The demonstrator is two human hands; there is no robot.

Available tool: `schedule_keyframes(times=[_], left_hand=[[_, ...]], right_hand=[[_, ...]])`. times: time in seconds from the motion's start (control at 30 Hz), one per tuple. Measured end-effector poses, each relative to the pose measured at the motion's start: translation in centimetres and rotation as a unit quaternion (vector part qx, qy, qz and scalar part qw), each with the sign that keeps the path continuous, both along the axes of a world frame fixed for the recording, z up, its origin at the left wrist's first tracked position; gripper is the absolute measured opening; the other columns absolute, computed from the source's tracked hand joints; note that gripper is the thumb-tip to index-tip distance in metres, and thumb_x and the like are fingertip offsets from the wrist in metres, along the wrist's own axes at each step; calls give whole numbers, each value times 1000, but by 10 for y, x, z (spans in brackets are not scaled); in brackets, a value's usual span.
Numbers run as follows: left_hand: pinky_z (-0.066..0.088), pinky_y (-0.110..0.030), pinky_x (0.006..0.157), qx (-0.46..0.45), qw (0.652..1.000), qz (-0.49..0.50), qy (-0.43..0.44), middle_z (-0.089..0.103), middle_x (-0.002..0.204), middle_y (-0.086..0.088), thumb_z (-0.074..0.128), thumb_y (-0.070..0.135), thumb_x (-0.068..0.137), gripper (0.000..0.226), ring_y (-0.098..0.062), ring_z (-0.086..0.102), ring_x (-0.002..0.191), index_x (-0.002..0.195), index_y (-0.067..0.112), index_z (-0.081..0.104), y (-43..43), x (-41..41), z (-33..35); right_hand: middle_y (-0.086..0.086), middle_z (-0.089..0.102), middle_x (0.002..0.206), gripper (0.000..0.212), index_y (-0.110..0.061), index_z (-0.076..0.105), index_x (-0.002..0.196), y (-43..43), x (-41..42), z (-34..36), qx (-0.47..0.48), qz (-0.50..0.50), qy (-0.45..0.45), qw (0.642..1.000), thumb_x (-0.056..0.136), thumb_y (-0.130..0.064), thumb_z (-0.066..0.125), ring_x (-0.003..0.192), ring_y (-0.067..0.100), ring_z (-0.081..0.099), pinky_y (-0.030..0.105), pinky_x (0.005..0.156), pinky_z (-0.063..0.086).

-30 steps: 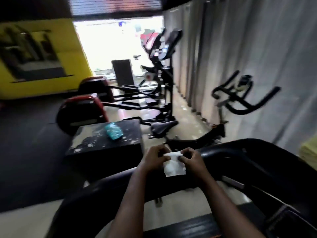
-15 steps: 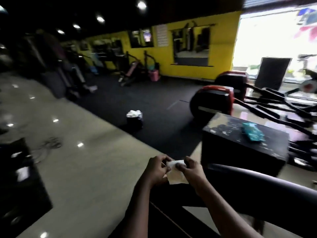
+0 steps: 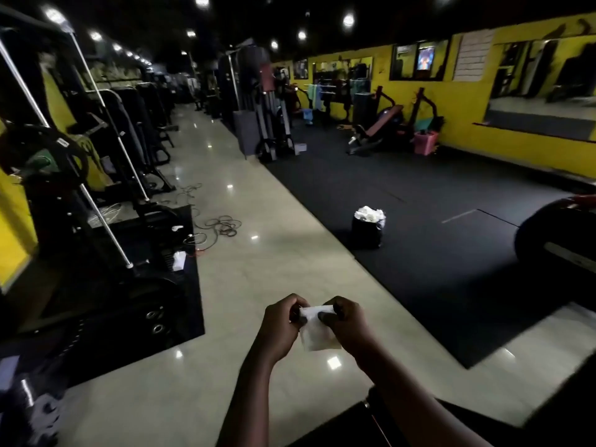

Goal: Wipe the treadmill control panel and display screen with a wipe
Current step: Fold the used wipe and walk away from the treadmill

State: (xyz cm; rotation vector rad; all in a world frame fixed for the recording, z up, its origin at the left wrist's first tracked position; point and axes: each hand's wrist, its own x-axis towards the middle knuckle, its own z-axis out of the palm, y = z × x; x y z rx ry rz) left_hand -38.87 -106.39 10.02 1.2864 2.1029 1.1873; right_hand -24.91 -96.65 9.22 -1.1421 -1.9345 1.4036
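One white wipe is pinched at its top edge by the left hand and the right hand, low at centre, as before. Farther off, one black bin is now seen right of centre, shifted rightward.

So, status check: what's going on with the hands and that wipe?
Left hand and right hand both pinch the wipe at its top edge. It hangs above the floor, touching no machine. Nothing blocks the hands.
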Motion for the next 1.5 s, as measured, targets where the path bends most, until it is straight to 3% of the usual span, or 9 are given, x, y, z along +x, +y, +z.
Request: schedule_keyframes(times=[0.2, 0.3, 0.5, 0.63, 0.93, 1.0, 1.17, 1.33, 1.5], left_hand=[[54, -23, 72, 15, 999, 41, -4, 72, 87, 7, 63, -1, 87, 20, -3, 66, 79, 94, 17, 68, 118, -138, -14], [53, -23, 71, 24, 997, 70, 1, 71, 85, 8, 63, -2, 86, 21, -2, 64, 78, 94, 17, 68, 180, -205, -13], [48, -13, 68, 43, 992, 115, 18, 70, 86, 10, 63, -2, 85, 19, 2, 63, 81, 96, 14, 67, 282, -342, -7], [47, -10, 67, 38, 992, 112, 43, 68, 83, 12, 63, -2, 86, 20, 5, 62, 77, 96, 15, 67, 364, -443, -35], [44, -8, 61, 80, 985, 138, 68, 67, 83, 7, 65, 6, 88, 11, 0, 63, 74, 94, 16, 64, 574, -677, -282], [44, -9, 62, 87, 985, 136, 63, 69, 82, 5, 66, 5, 86, 12, 1, 62, 73, 91, 15, 64, 614, -707, -304], [50, -18, 65, 40, 993, 98, 53, 69, 81, 3, 66, 3, 84, 12, -7, 65, 73, 89, 14, 64, 756, -777, -272], [43, -7, 60, 23, 993, 68, 92, 68, 79, 3, 69, -1, 81, 15, -9, 63, 69, 89, 11, 66, 949, -833, -275], [43, -8, 58, 7, 997, 5, 82, 68, 80, 0, 69, 0, 83, 15, -10, 64, 68, 91, 11, 62, 1124, -857, -282]], right_hand=[[9, 69, 77, 7, -16, 65, 78, 126, -145, -19, -13, 29, 14, 999, 82, -20, 69, 69, 17, 59, 30, 62, 44], [1, 63, 69, 8, -15, 65, 77, 193, -221, -17, -19, 45, 9, 999, 84, -17, 69, 66, 14, 56, 27, 61, 42], [6, 70, 79, 2, -14, 68, 85, 306, -369, 1, 13, 96, 9, 995, 84, -16, 68, 71, 16, 60, 27, 63, 45], [5, 69, 78, 2, -15, 67, 83, 385, -465, -31, 36, 105, 20, 994, 85, -16, 68, 68, 15, 59, 27, 60, 44], [12, 65, 73, 3, -14, 64, 79, 590, -706, -275, 78, 87, 47, 992, 81, -16, 65, 65, 15, 56, 30, 59, 44], [10, 67, 71, 6, -16, 63, 76, 628, -737, -302, 77, 57, 50, 994, 78, -21, 65, 63, 15, 57, 35, 58, 47], [7, 63, 63, 11, -20, 60, 70, 766, -798, -281, 47, 41, 20, 998, 77, -21, 68, 59, 14, 55, 32, 57, 43], [-4, 63, 65, 4, -16, 66, 79, 943, -846, -288, 39, -6, 33, 999, 80, -17, 70, 62, 13, 57, 26, 56, 42], [-7, 58, 68, 3, -11, 67, 88, 1095, -853, -288, 6, -67, 26, 997, 85, -13, 68, 62, 7, 52, 16, 51, 37]])
